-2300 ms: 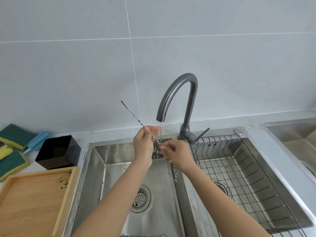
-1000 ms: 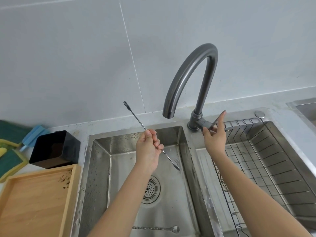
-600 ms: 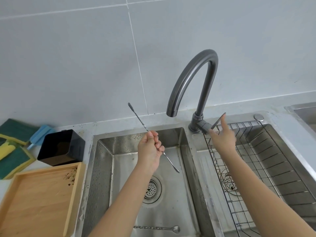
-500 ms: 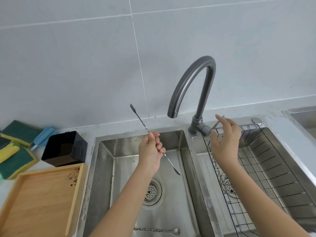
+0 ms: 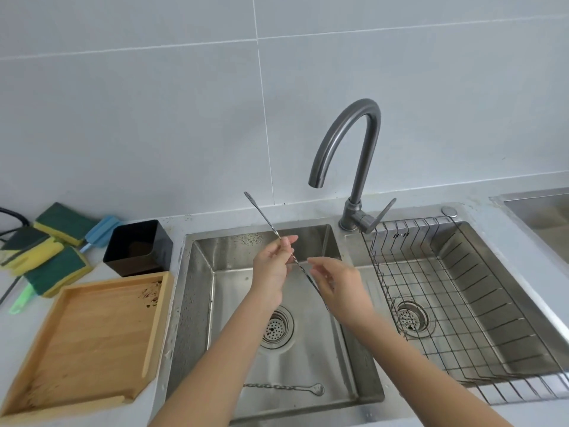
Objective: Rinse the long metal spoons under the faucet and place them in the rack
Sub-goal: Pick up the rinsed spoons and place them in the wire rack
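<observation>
left hand (image 5: 271, 266) – fingers pinched the long spoon (image 5: 300, 268) above the sink (image 5: 197, 303) | right hand (image 5: 338, 283) – fingers loosely spread, touching its shaft | second spoon (image 5: 283, 387) lay at 6 o'clock

1. No text, label, brand, number or sign can be read anywhere.
2. A small dark mark sits on the back wall of the right-hand stainless steel sink basin (image 5: 400, 234), too small and blurred to make out.
</observation>
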